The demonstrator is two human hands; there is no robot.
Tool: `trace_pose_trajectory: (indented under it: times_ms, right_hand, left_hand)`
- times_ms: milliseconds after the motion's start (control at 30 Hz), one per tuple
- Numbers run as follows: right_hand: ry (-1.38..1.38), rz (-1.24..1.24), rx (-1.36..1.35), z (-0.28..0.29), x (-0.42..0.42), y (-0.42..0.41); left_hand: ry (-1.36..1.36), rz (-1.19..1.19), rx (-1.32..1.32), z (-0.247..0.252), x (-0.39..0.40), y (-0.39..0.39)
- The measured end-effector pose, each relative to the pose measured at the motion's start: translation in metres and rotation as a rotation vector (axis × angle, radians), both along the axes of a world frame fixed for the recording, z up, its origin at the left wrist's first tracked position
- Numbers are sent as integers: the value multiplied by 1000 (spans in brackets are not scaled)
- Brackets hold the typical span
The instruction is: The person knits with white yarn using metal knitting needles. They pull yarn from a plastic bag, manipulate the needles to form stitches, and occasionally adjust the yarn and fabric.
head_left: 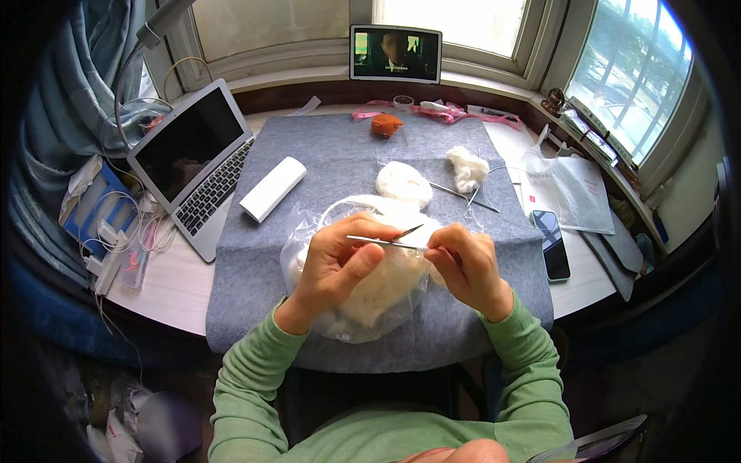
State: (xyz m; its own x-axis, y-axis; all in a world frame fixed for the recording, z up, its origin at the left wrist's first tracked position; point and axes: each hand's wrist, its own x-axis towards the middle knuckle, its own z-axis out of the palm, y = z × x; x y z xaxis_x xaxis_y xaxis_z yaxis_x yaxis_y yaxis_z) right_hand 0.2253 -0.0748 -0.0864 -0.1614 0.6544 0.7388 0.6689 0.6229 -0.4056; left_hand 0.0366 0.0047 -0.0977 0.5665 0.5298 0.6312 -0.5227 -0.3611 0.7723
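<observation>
Above a plastic bag of cream-white yarn, both hands meet at chest height. My left hand holds a thin metal knitting needle between thumb and fingers. A second, darker pointed tip crosses close to it. My right hand pinches at the needle's right end, where a bit of white stitching or yarn seems to sit; the fingers hide most of it. Just beyond the hands lies a ball of white yarn. Further right, a small white knitted piece rests near more needles.
A grey felt mat covers the table's middle. On the left stand a white box-like case and an open laptop. A phone lies at right. Behind are an orange knitted piece, pink tape and a tablet.
</observation>
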Motion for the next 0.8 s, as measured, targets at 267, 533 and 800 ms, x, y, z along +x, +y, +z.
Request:
trace_pose_trajectory:
  times_ms: [267,533,800]
  right_hand:
    - [-65,-13,32,1,-3,-1]
    - [46,43,-129,15,-3,-4]
    - [873,1069,-376,90,86,-7]
  left_hand:
    - [131,178,242,6,1,-3]
    - [161,167,192,8,0,-4]
    - [84,-194,-61,58,-30,0]
